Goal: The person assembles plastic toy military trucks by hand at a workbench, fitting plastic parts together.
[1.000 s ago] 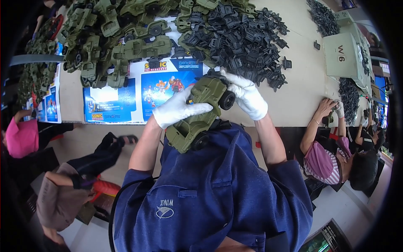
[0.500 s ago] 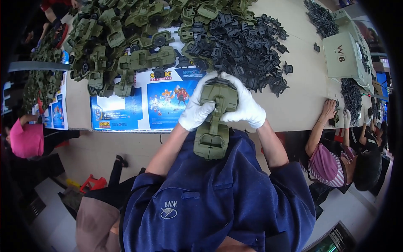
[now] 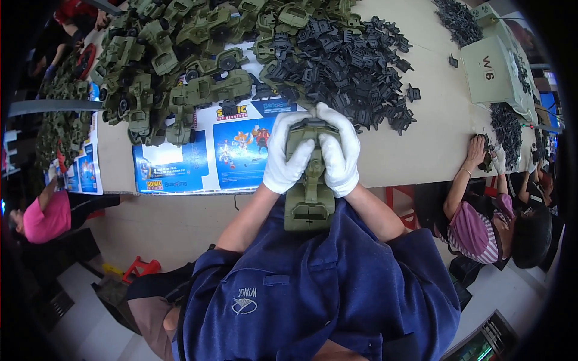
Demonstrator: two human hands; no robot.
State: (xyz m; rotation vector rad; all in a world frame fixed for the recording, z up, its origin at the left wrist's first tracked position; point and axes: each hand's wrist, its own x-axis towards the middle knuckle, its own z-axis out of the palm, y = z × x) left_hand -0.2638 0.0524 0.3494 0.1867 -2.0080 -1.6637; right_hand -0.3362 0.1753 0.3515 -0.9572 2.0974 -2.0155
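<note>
Both of my hands, in white gloves, grip one olive-green toy vehicle body [image 3: 309, 207] at the table's front edge, its near end against my shirt. My left hand [image 3: 285, 157] wraps the left side of its far end, thumb on top. My right hand [image 3: 341, 155] closes on the right side, thumb laid likewise beside the middle. Fingertips of both hands curl over the far end, where a dark part [image 3: 313, 122] shows in part between them. Just beyond my hands lies a heap of small black plastic parts [image 3: 352, 66].
Olive toy vehicle bodies [image 3: 208, 87] pile up at the far left, partly on blue printed card sheets [image 3: 241, 153]. On the right stands a pale green box [image 3: 490, 71] among more black parts [image 3: 506, 129]. A co-worker's hand [image 3: 475, 151] works at the right; another person in pink [image 3: 48, 216] sits left.
The vehicle's near end has tipped down and looks shorter. Both my thumbs have moved up onto its far part, and my right hand has turned more upright along its side.
</note>
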